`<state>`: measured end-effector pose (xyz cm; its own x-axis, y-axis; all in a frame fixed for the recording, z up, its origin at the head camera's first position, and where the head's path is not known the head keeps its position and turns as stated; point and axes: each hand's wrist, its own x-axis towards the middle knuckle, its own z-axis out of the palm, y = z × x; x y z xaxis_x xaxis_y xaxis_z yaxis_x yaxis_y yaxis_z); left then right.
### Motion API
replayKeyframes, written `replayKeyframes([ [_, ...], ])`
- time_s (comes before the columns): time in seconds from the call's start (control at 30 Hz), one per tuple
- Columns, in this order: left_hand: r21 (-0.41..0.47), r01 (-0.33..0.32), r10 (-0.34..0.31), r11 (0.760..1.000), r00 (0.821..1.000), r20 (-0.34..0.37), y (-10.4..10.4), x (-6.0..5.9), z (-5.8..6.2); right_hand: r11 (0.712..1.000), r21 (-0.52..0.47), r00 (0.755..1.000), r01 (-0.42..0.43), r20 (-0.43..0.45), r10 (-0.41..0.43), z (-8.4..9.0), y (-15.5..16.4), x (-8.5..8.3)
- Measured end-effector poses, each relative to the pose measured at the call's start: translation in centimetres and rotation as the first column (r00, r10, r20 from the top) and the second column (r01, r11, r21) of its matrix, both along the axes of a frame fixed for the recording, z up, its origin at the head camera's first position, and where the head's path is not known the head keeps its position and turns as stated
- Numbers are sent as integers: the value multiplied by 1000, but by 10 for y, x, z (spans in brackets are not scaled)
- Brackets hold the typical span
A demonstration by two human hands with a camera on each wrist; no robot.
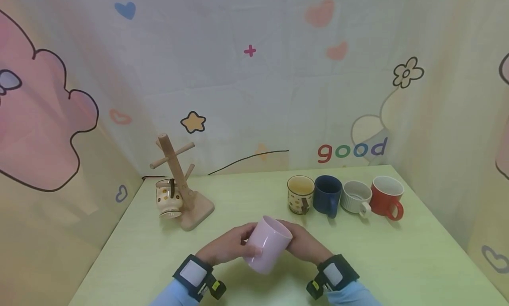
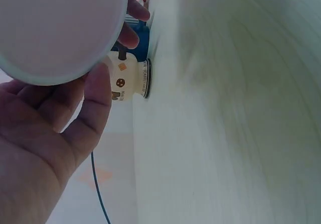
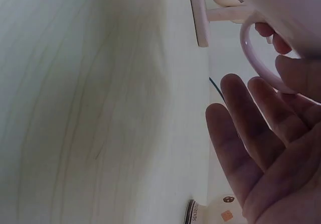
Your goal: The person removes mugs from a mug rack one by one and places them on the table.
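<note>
A pink mug (image 1: 267,246) is held tilted above the table, between both hands. My left hand (image 1: 230,244) grips its body, thumb on the near side and fingers around the far side. In the left wrist view the round base of the mug (image 2: 60,28) faces the camera. My right hand (image 1: 304,242) is at the far right side of the mug, partly hidden by it. In the right wrist view its thumb and index finger pinch the handle (image 3: 251,50) near one end, while the other fingers extend loosely.
A wooden mug tree (image 1: 175,164) stands at the left, with a patterned cream mug (image 1: 169,202) hanging upside down on a lower peg. At the back right are a patterned yellow mug (image 1: 300,193), a blue mug (image 1: 327,193), a white ribbed cup (image 1: 355,198) and a red mug (image 1: 383,200).
</note>
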<state>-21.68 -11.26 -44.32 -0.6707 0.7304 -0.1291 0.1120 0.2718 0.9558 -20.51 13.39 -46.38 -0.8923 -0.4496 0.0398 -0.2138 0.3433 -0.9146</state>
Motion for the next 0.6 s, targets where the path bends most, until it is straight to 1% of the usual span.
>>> replayKeyframes([
  [0.2, 10, 62, -62, 998, 997, 36, -3, 1, 0, 1000, 9, 1000, -6, 24, 6, 2, 0, 3],
  [0.3, 26, 86, -87, 996, 995, 53, -4, 1, 0, 998, 52, 998, -27, -54, 30, 1, 1, 2],
  [0.37, 32, 100, -102, 995, 993, 63, -6, 0, 0, 995, 95, 991, -31, -127, 43, -1, 2, 1],
  [0.43, 32, 115, -117, 993, 991, 67, -7, -1, 0, 990, 139, 982, -25, -180, 50, -3, 4, -1],
  [0.5, 38, 122, -125, 992, 990, 72, -10, -3, -1, 985, 170, 984, -13, -175, 43, -4, 5, -3],
  [0.53, 44, 119, -122, 992, 990, 75, -12, -4, -2, 984, 178, 987, -4, -157, 33, -4, 6, -3],
  [0.6, 59, 86, -91, 995, 992, 88, -18, -8, -4, 982, 189, 993, 9, -119, 14, -3, 7, -4],
])
